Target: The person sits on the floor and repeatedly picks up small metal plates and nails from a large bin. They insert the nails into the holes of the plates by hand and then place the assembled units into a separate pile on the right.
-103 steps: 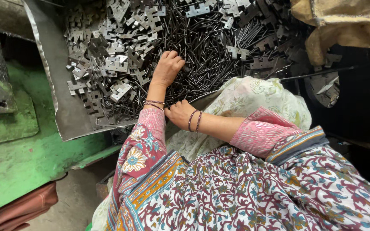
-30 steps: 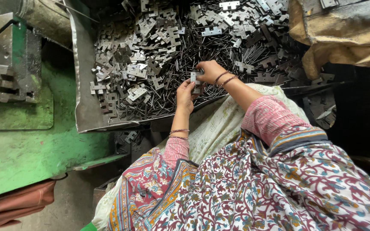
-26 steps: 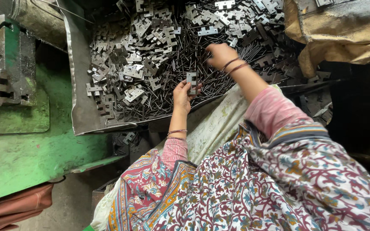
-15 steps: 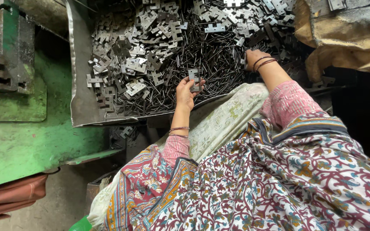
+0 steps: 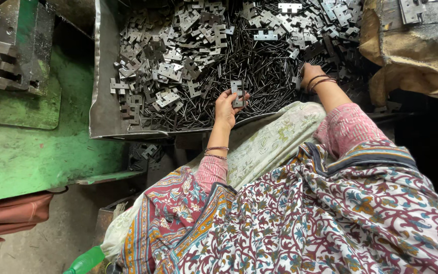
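Holding a small metal plate (image 5: 238, 93) upright, the left hand (image 5: 225, 107) has its fingers clamped on the plate's edges, above the tray's (image 5: 100, 109) near rim. At 1 o'clock from it, the right hand (image 5: 310, 75) is sunk among thin pins (image 5: 264, 68); whether its fingers are closed cannot be told. A pin is judged to be needed for the plate. More plates (image 5: 173, 76) are heaped at 10 o'clock. A worn green machine bed (image 5: 21, 152) lies at 9 o'clock, sacking (image 5: 416, 56) at 2 o'clock.

head view | worn on head | faces steeply down, forward | close over lap and metal tray (image 5: 102, 76)
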